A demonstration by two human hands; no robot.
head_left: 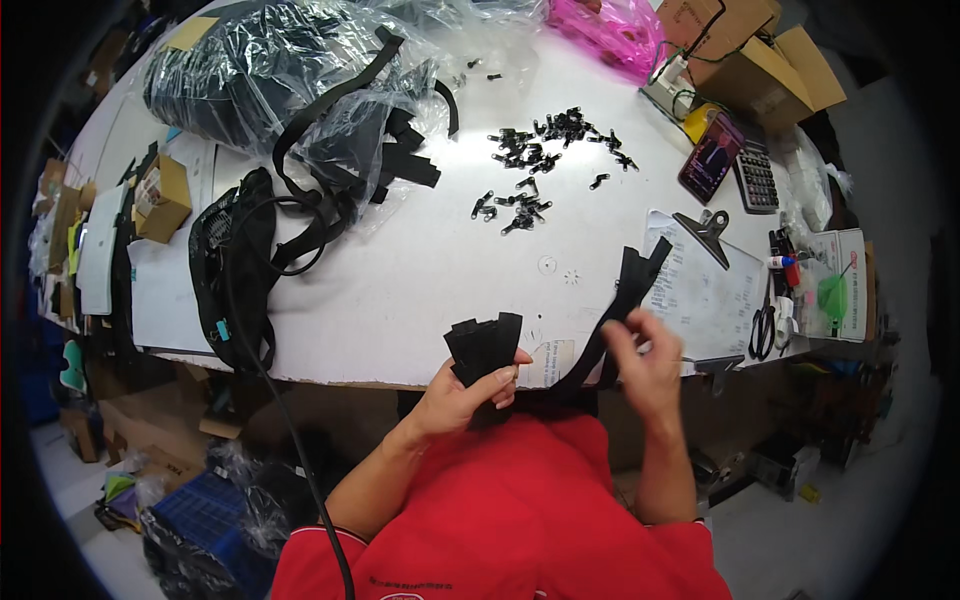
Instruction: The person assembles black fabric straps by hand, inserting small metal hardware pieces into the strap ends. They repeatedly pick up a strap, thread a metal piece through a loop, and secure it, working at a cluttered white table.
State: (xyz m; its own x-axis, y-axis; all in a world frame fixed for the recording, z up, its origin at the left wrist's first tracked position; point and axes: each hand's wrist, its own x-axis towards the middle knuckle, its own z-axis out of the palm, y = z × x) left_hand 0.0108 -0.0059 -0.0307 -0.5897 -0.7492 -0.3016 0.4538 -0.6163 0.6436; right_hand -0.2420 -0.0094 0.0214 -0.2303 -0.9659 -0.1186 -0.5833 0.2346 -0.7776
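My left hand (465, 395) is closed around a fanned bundle of black zipper tapes (485, 345) at the table's near edge. The fingers wrap the lower part, and the flat cut ends stick up. To the right, my right hand (648, 365) has curled fingers, its thumb and fingertips pinched at a long black zipper tape (625, 290). This strip's split upper ends lie over a printed sheet, and its lower part bends down past the table edge. Farther off, black zipper sliders (525, 210) lie in loose piles on the white table (420, 270).
Plastic-wrapped black material (260, 80) and a black bag (235, 265) occupy the left. A black cable (270, 380) crosses the near left edge. At right are a clipboard (700, 290), a phone (712, 158), a calculator (757, 175), cartons (770, 80) and pens (783, 260).
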